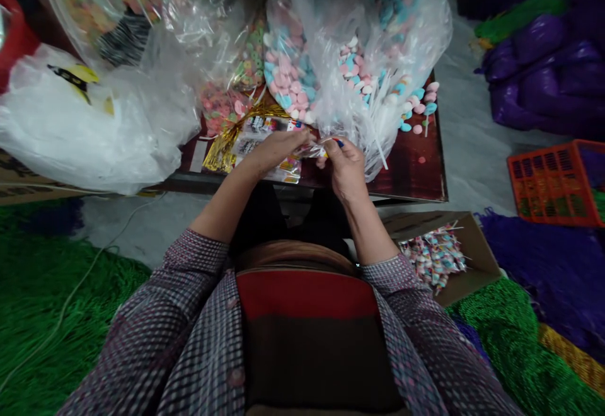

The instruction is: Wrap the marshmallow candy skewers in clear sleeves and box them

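Observation:
A small clear printed candy bag is between my two hands, just above the table's front edge. My left hand has its fingertips closed on the bag's left end. On the other side, my right hand pinches the bag between thumb and fingers, where a blue and red patch shows. What is inside the bag is too small to make out. Flat printed bags lie under and beside my left hand, next to gold twist ties. White sticks lie in a bundle beyond my right hand.
Plastic bags of pink, blue and white candies and ring candies line the table's back. Loose candies lie at right. A carton of wrapped lollipops stands on the floor, near an orange crate. A white bag bulges at left.

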Available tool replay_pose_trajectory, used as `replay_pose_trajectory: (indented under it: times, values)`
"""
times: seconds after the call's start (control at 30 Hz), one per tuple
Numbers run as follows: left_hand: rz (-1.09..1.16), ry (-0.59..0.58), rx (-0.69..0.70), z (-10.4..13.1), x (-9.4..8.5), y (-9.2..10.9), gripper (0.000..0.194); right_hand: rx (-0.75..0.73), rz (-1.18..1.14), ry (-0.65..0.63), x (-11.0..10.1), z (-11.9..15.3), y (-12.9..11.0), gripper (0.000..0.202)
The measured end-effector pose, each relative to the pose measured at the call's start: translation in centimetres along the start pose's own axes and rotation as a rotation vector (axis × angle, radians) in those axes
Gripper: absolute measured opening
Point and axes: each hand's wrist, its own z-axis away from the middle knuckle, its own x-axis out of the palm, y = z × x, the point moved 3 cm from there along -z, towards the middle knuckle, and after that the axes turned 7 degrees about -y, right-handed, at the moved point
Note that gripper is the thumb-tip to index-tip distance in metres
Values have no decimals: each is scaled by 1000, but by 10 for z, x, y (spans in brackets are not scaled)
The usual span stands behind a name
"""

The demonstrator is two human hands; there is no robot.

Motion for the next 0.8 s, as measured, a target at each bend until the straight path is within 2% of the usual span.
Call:
replay_pose_trajectory:
  times: [0.07, 0.1, 0.2, 0.3, 0.37, 0.47, 0.57, 0.67, 0.73, 0.8]
  values:
    - [58, -110, -13, 4, 4, 4, 51, -20, 81, -39, -6, 1, -6, 46]
    - [110, -125, 0, 6, 6, 7, 51, -28, 128, -43, -10, 2, -9, 44]
    - [266, -94, 42, 14, 7, 12, 51, -58, 199, -22, -26, 4, -12, 42]
    - [301, -102, 20, 19, 10, 14, 49, -73, 200, 1, -37, 9, -12, 44]
    - [279, -62, 18, 20, 12, 16, 43, -70, 194, 30, -40, 13, -13, 43]
    - [210, 80, 61, 19, 16, 16, 38, -24, 172, 91, -40, 19, -14, 38]
    - [177, 178, 106, 16, 26, 15, 41, 55, 156, 138, -38, 27, -12, 51]
    - [214, 207, 36, 15, 37, 10, 46, 104, 162, 179, -38, 32, -10, 62]
    - [175, 202, -28, 16, 43, 8, 47, 135, 115, 160, -38, 34, -9, 58]
    - [54, 196, -28, 17, 47, 11, 45, 163, 1, 102, -37, 34, -10, 47]
